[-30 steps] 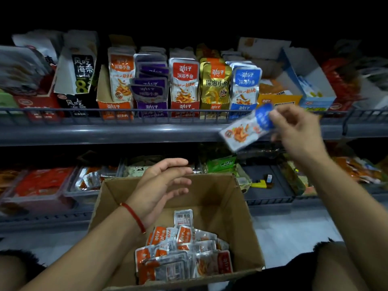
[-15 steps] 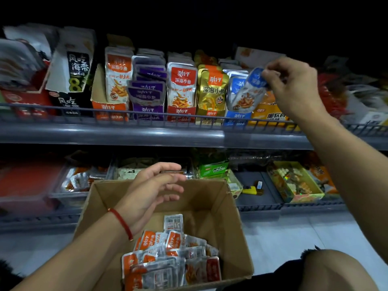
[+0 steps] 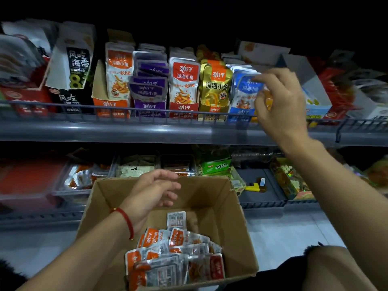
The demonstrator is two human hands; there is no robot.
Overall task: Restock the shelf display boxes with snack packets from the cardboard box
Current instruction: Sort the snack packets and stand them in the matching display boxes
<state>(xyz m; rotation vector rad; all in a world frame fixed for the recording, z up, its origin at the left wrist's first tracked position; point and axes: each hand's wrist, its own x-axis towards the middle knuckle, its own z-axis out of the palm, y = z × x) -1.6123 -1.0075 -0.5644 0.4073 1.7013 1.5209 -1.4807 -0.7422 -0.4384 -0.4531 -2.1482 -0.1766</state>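
While the right hand (image 3: 281,101) reaches to the upper shelf (image 3: 126,131) at the right of centre, its grip pinches a blue snack packet (image 3: 246,91) by the top corner, fingers curled round it. That packet stands upright at the front of the blue display box (image 3: 237,114), beside the gold packets (image 3: 215,87) to its left. Further left along the same shelf stand red packets (image 3: 183,80), purple packets (image 3: 150,85) and orange packets (image 3: 118,74), each row in its own display box.

Lower in the frame, the left hand (image 3: 155,194) hovers over the cardboard box (image 3: 237,227), its grip released: fingers loosely spread and holding nothing (a red cord (image 3: 126,221) circles the wrist). At the bottom of the box lies a heap of orange and red snack packets (image 3: 174,261), some face down with barcodes showing. Behind the box, the lower shelf (image 3: 262,196) carries trays of other snacks, blurred and dim.
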